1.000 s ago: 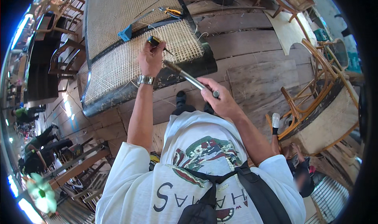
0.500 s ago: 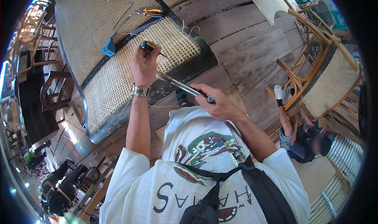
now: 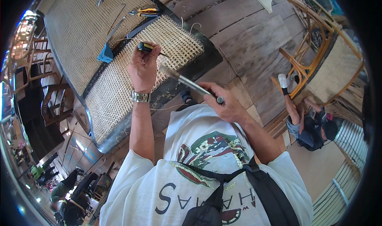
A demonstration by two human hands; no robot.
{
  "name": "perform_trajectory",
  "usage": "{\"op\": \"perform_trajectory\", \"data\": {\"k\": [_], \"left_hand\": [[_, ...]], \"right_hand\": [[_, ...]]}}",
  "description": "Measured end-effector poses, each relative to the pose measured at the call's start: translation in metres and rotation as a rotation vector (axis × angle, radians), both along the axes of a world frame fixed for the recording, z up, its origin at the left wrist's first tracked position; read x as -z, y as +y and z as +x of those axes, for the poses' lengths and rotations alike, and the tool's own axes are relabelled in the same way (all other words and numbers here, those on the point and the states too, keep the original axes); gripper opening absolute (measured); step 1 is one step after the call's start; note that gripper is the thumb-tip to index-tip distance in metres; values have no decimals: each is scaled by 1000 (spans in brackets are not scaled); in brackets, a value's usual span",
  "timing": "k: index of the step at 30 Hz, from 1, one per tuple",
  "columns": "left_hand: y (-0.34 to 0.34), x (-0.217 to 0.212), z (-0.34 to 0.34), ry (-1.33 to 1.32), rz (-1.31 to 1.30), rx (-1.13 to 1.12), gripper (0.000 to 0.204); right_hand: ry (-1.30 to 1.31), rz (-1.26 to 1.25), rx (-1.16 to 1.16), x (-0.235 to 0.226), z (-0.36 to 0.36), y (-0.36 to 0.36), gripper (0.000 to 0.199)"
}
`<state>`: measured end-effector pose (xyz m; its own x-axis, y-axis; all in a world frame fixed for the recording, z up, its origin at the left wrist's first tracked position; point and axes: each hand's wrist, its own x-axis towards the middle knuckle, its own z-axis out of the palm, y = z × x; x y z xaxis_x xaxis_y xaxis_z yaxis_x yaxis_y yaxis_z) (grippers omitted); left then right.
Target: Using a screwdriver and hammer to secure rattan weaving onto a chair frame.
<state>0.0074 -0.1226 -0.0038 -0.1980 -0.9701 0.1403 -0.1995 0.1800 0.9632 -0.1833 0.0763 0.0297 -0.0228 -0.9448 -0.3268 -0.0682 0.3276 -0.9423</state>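
Steel first: your right hand grips the end of a hammer, its head up by your left hand. That hand is closed around a black-and-yellow-handled tool pressed onto the woven cane panel. Farther off lie pliers.

Worn grey plank floor runs toward 1 o'clock. Bent rattan chair frames at 3 o'clock, seated person below them. Dark wooden chairs stacked at 9 o'clock. Bright daylight glare along rim at 8 o'clock.
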Motion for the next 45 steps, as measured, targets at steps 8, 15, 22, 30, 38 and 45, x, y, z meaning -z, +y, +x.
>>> {"op": "perform_trajectory", "data": {"k": [8,15,22,30,38,45], "left_hand": [[-5,12,-1,-42,25,-27,20],[-16,17,4,-4,-32,-81,20],[-22,30,9,-3,-42,-83,23],[-32,19,8,-49,-118,-114,24],[-26,24,-4,-169,-11,-84,25],[-21,14,3,-33,-61,-57,20]], "right_hand": [[-81,-3,-30,6,-2,-7,38],[-37,-81,-106,-4,3,-8,38],[-69,54,22,-3,1,-20,37],[23,-156,-165,2,-3,-29,35],[-5,-152,-218,12,-8,-31,35],[62,-136,-101,3,-18,-27,37]]}}
